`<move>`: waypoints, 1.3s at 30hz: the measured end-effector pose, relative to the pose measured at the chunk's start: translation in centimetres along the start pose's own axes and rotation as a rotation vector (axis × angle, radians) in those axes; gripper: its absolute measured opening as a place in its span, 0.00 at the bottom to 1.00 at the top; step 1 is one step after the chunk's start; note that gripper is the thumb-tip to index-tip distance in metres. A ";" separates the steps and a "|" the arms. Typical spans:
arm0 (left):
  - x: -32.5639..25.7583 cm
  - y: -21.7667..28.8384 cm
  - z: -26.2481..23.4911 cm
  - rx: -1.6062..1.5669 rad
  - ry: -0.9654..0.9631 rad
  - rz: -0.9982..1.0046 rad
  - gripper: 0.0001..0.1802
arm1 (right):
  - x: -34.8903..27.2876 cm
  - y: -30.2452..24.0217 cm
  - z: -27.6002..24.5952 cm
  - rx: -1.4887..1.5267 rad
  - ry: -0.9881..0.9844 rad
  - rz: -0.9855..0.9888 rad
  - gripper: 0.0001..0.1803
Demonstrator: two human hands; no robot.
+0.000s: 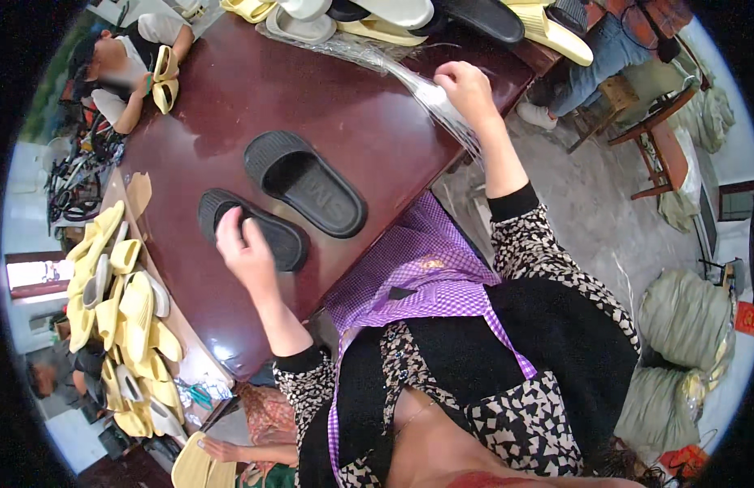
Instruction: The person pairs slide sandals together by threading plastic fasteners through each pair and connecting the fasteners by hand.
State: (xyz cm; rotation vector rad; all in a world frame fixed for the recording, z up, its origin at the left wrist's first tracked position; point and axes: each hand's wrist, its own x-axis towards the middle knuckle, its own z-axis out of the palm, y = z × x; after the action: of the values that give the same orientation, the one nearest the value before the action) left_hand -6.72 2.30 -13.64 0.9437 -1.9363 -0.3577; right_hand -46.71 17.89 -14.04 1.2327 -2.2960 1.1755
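Two black slide slippers lie side by side on the dark red table (206, 122), their ridged straps toward the far left. My left hand (245, 244) is over the nearer slipper (283, 242), fingers stretched and slightly blurred, gripping nothing. The other slipper (324, 195) rests just beyond it, untouched. At the table's right side my right hand (468, 88) is held over a bunch of thin clear plastic bags (421, 88) that trails across the edge. Its fingers are curled in and closed; I cannot make out whether they pinch a bag.
More slippers, among them a black one (482, 18) and a yellow one (551, 37), sit along the far edge. A pile of yellow slippers (137, 309) covers a board at left. Co-workers handle yellow slippers (165, 81) at far left and lower left. A wooden chair (661, 150) stands right.
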 end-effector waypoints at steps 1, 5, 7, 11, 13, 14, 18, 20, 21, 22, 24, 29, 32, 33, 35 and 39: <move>-0.4 1.4 0.7 0.009 -0.058 0.090 0.14 | -0.1 0.5 -0.2 -0.036 -0.058 0.045 0.10; -2.2 5.7 3.1 -0.033 -0.241 0.211 0.14 | -0.3 0.9 -0.3 -0.117 -0.186 0.170 0.12; -3.0 6.7 3.6 -0.043 -0.264 0.223 0.14 | -0.4 0.5 0.0 -0.118 -0.228 0.223 0.13; -3.9 7.1 4.1 -0.062 -0.325 0.251 0.15 | -0.4 0.6 0.7 -0.137 -0.243 0.222 0.13; -4.1 7.1 4.1 -0.057 -0.349 0.252 0.15 | -0.5 1.1 0.9 -0.115 -0.206 0.206 0.13; -4.2 7.1 4.0 -0.056 -0.348 0.251 0.15 | -0.5 1.4 0.9 -0.096 -0.166 0.190 0.12; -4.3 7.4 3.8 -0.057 -0.357 0.218 0.14 | -0.8 2.3 0.2 0.090 -0.033 0.247 0.10; -4.2 7.6 3.7 -0.071 -0.360 0.220 0.14 | -0.9 2.1 -0.4 0.174 0.011 0.277 0.09; -4.1 7.8 3.7 -0.079 -0.362 0.221 0.13 | -1.1 2.0 -0.8 0.267 0.055 0.293 0.08; -4.1 7.9 3.9 -0.079 -0.359 0.219 0.13 | -1.2 1.8 -1.2 0.359 0.099 0.309 0.07; -3.9 8.1 4.3 -0.122 -0.369 0.251 0.14 | -1.5 1.0 -2.0 0.450 0.141 0.321 0.06; -2.9 10.1 5.2 -0.201 -0.390 0.295 0.15 | -2.6 -2.0 -4.5 0.452 0.041 0.252 0.04; -2.2 11.9 5.9 -0.284 -0.387 0.336 0.15 | -3.6 -4.6 -6.2 0.457 -0.059 0.171 0.04; -2.0 12.5 6.1 -0.323 -0.385 0.356 0.16 | -4.0 -5.7 -6.8 0.438 -0.140 0.104 0.03; -1.5 14.0 6.4 -0.347 -0.368 0.369 0.16 | -4.6 -7.9 -7.9 0.394 -0.300 -0.033 0.02; -0.9 15.6 8.0 -0.429 -0.348 0.401 0.15 | -5.6 -10.3 -9.2 0.390 -0.413 -0.209 0.02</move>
State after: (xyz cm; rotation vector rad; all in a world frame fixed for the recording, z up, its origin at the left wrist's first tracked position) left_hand -20.50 12.31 -9.38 0.2138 -2.1785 -0.6986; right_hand -36.31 25.00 -6.03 1.9679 -2.1855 1.4440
